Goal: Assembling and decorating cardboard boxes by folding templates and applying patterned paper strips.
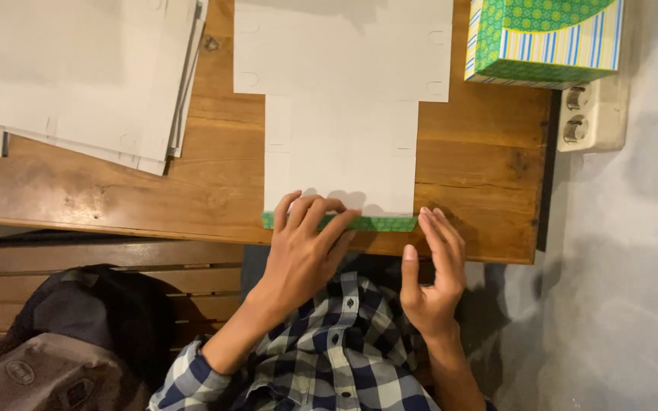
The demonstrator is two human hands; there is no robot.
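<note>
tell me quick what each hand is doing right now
Left hand: open, fingers pressing the green folded flap of the flat white cardboard sheet.
Right hand: open, fingertips at the flap's right end, holding nothing.

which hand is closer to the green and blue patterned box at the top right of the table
Right. The right hand sits at the table's near edge, below and left of the finished patterned box. The left hand presses the folded green flap of the flat cardboard sheet, farther left.

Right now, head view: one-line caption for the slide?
Left hand presses the folded green flap of a flat white carton blank on a wooden table; right hand touches its corner.
</note>
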